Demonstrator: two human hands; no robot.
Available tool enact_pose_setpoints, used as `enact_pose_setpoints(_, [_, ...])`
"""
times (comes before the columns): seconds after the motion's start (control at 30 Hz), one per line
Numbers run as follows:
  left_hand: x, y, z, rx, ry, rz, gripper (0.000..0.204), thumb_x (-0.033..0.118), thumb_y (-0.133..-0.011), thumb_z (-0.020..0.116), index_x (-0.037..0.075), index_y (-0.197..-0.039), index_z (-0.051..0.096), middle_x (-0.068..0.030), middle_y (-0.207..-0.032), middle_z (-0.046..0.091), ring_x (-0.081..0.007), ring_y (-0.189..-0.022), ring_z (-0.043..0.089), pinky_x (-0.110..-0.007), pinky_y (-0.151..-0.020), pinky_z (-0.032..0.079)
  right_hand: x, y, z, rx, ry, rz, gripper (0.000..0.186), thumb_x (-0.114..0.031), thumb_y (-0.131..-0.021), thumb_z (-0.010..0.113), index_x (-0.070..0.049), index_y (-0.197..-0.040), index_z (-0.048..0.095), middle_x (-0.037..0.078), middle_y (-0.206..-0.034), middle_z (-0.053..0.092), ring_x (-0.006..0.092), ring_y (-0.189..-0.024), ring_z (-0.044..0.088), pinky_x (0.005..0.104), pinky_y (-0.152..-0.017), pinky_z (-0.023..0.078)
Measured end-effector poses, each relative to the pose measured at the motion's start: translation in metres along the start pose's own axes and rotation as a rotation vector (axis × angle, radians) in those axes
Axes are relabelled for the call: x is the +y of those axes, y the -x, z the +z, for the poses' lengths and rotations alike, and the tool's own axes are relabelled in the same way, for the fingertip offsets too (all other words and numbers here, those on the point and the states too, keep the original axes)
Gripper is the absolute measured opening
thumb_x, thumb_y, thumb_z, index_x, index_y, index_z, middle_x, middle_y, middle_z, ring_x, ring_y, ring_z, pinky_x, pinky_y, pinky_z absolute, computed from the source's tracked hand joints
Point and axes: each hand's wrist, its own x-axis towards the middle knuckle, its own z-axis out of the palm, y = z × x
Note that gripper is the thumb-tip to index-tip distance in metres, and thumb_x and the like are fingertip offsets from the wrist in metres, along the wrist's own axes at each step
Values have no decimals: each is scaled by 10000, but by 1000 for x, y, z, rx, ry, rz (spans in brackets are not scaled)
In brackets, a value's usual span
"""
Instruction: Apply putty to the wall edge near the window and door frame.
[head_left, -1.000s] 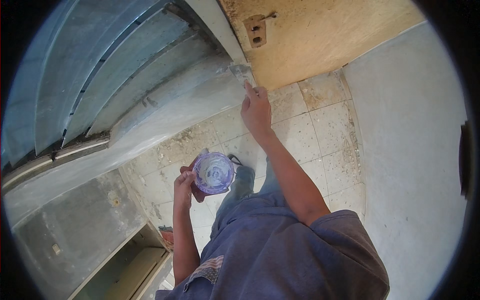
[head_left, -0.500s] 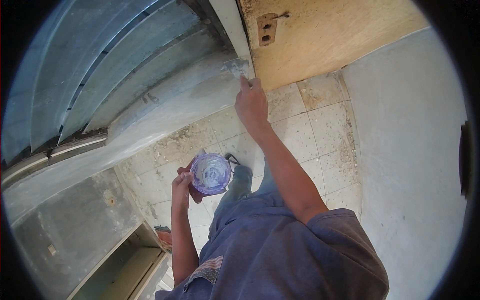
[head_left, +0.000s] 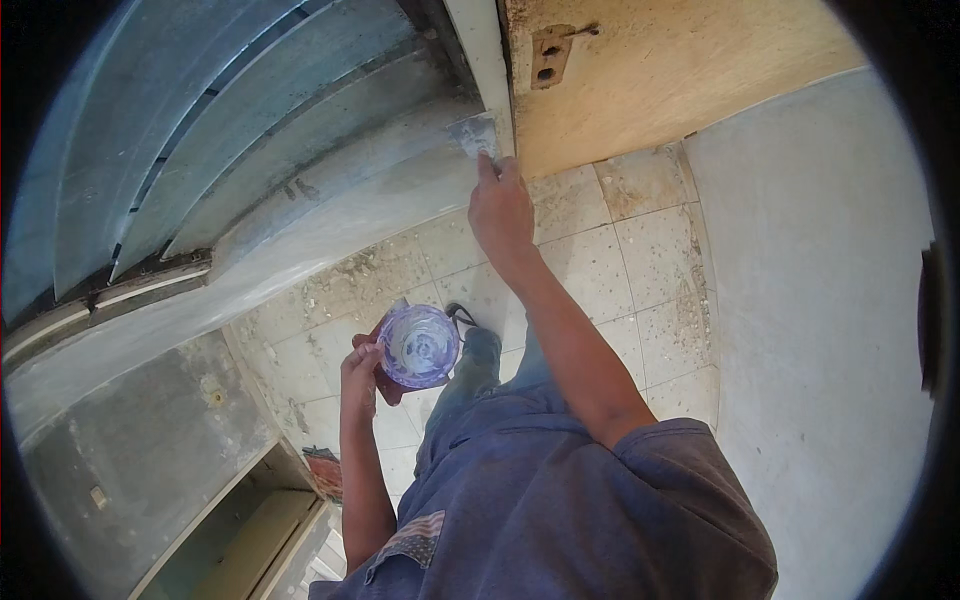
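Note:
My right hand (head_left: 502,212), arm stretched forward, is closed around a putty knife. The wide grey blade of the putty knife (head_left: 473,134) lies against the pale wall strip under the louvred window, close to the white frame post. Lower and to the left, my left hand (head_left: 361,370) grips a round purple bowl (head_left: 391,352) by its side, at about waist height. Whitish putty (head_left: 424,346) coats the bowl's inside. Beneath the bowl a reddish-brown flat piece (head_left: 391,389) sticks out; most of it is hidden, and I cannot tell what it is.
Glass louvres (head_left: 250,150) fill the upper left. A yellowish panel (head_left: 660,80) with a rusty lock plate (head_left: 550,58) stands at the top. A grey wall (head_left: 810,300) runs along the right. Crumbs litter the tiled floor (head_left: 590,265). An open cabinet (head_left: 235,520) is at lower left.
The view has shifted slightly, so the window post and panel sit a little farther right. The putty knife has moved slightly left relative to the post. Both hands keep their holds.

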Motion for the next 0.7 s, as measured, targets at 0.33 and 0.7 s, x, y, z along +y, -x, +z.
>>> enact_pose_setpoints(0.33, [-7,-6,-6,18,1,19,92,90,-884,564,56,-818,618,20,-792,586,-92,-756,531,-240,-754,404,-3,2,5,-28,-38,32,396,-42,-831,557,-12,-1226,561,173,-1015,526,337,-879,595,421,-731,515])
enact_pose_setpoints(0.7, [-7,-8,-6,39,-11,81,145,173,-895,576,54,-819,609,5,-723,598,-82,-638,520,-226,-595,394,4,20,-3,37,-93,-65,411,-24,-818,572,-21,-1228,555,165,-1001,516,323,-856,595,415,-722,514])
